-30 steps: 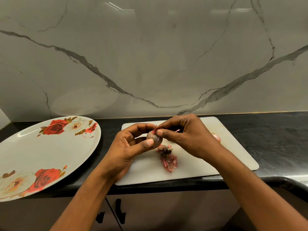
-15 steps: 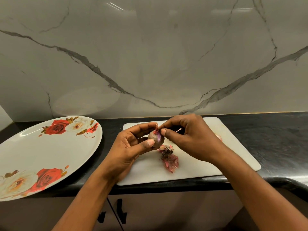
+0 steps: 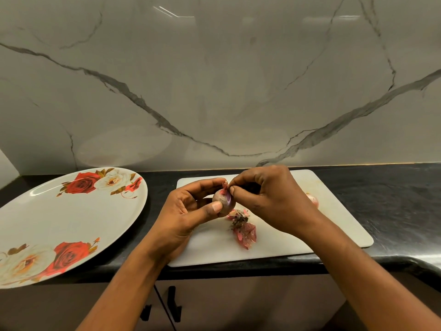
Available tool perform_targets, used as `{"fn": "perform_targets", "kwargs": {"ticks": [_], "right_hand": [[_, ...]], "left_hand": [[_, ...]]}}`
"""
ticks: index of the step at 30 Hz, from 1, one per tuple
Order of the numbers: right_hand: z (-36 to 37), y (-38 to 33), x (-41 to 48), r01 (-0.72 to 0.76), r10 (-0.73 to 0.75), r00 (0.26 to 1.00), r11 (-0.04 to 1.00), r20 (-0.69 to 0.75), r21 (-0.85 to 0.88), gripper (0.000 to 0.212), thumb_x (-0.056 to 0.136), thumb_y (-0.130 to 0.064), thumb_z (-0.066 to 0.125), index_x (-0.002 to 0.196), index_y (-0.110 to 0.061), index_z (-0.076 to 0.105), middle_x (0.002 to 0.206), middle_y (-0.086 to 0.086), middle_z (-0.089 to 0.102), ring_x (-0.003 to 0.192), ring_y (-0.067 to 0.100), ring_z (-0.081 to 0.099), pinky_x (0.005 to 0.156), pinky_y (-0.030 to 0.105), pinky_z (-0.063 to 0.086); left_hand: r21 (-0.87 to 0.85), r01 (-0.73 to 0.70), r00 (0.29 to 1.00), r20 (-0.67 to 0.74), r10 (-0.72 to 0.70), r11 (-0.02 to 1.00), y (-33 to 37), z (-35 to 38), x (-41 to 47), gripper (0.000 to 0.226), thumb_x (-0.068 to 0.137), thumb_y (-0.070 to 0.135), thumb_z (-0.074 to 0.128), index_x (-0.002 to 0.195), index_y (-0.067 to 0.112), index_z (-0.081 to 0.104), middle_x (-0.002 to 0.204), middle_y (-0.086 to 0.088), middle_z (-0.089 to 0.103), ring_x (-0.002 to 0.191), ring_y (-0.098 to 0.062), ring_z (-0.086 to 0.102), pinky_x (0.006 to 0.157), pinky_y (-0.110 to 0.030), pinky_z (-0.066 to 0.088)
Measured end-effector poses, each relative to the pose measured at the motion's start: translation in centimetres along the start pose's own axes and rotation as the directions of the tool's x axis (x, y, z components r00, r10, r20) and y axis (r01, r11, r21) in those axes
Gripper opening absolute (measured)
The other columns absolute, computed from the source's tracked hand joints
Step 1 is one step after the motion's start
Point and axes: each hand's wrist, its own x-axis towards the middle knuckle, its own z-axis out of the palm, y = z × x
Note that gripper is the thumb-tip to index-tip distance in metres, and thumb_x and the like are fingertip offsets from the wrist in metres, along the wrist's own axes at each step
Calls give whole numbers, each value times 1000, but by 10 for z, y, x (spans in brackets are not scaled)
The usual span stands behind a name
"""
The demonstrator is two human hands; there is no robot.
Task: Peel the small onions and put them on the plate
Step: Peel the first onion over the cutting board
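Plate [image 3: 71,223] set left on counter [image 3: 393,199]; board [image 3: 286,244] laid to its right. Onion [image 3: 223,201] gripped above board by left hand [image 3: 188,216], pinched at top by right hand [image 3: 269,197]. Peelings [image 3: 243,229] heaped on board beneath; second onion [image 3: 313,199] partly hidden behind right hand.

head view, close, down over counter [image 3: 381,192]

two small onions: held onion [image 3: 223,202] between the hands, second onion [image 3: 313,199] beyond the right hand [image 3: 274,199]. one plate [image 3: 71,223] beside the left hand [image 3: 186,216]. one cutting board [image 3: 214,244], one peel heap [image 3: 244,232] under both.
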Motion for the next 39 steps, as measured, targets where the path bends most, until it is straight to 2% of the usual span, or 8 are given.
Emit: {"fn": "perform_targets", "kwargs": {"ticks": [4,7,12,16,19,23,30,39], "right_hand": [[7,1,-1,-36,39,999,995,-29,91,11,97,-19,70,98,-23,81,76,-13,71,69,6,66,62,18,54],[11,2,-2,-68,71,997,991,-26,114,12,98,-23,66,91,-26,75,75,-11,67,67,6,62,60,19,49],[9,6,-7,-97,98,995,991,-1,91,11,99,-22,65,93,-24,73,81,-10,69,77,9,65,66,21,55],[3,6,-8,-71,73,997,994,-30,83,12,97,-27,72,88,-21,78,74,-8,71,70,10,67,62,21,55],[1,5,-9,-61,67,997,991,-44,118,6,92,-25,79,93,-20,82,80,-11,76,75,6,72,68,20,60],[0,4,-7,-110,117,993,978,-27,177,11,92,-26,79,98,-20,85,80,-13,77,76,3,73,70,20,60],[-1,5,-1,-228,225,974,953,37,199,9,90,-27,81,96,-23,85,77,-6,79,74,14,76,72,37,66],[3,6,1,-243,243,970,946,27,215,5,88,-19,82,92,-19,85,74,-5,78,70,16,76,71,38,67]], "left_hand": [[-41,7,1000,-3,-8,999,0,0,0,49,91,-2,67,139,3,62,136,-16,70,125,-37,68,103,-51,58],[-76,8,999,-37,-11,997,-1,-1,0,48,93,-1,66,140,2,61,139,-16,67,127,-38,66,102,-54,57],[-97,17,998,-56,-23,995,0,0,2,43,98,4,65,141,4,62,140,-16,66,126,-38,67,103,-54,57],[-75,23,999,-46,-26,997,1,2,2,43,97,2,61,140,4,63,137,-12,69,125,-36,68,101,-50,59],[-65,14,998,-55,-17,998,1,4,1,44,92,0,65,136,4,65,133,-11,71,124,-34,69,101,-46,59],[-49,-5,997,-74,1,999,2,6,0,48,85,1,71,133,4,67,127,-11,74,120,-33,71,104,-45,58],[2,-10,995,-99,10,1000,1,3,-1,49,80,2,84,127,10,74,127,-15,74,119,-37,71,111,-53,50],[1,-21,996,-85,21,1000,1,1,-1,49,79,1,79,127,8,73,127,-13,75,120,-34,71,107,-46,56]]}}
